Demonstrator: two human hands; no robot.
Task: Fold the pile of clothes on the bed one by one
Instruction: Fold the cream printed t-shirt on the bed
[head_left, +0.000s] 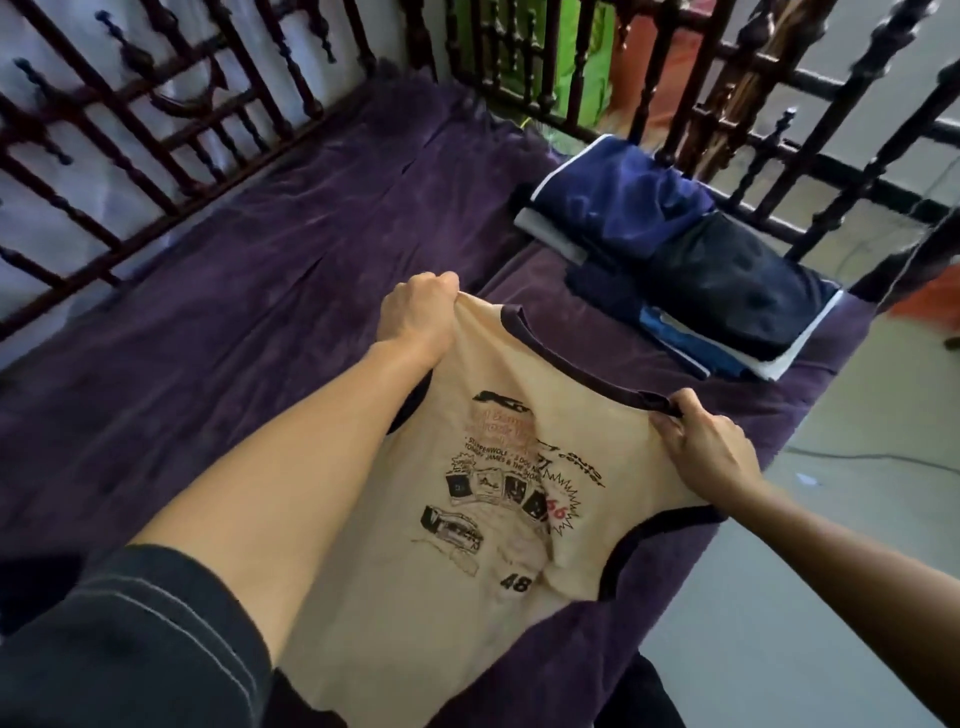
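A cream sleeveless shirt (467, 519) with dark trim and a printed graphic is stretched out over the purple bed cover (208, 338), print side up. My left hand (415, 317) grips the far shoulder strap in a fist. My right hand (701, 447) pinches the near shoulder strap by its dark trim. The neckline runs between the two hands. The shirt's lower part reaches toward my body and its hem is out of sight.
A stack of folded dark blue and black clothes (675, 260) lies at the bed's far right corner. A dark wooden lattice headboard (130, 130) and railing (727, 104) border the bed. Pale floor (857, 519) lies past the right edge.
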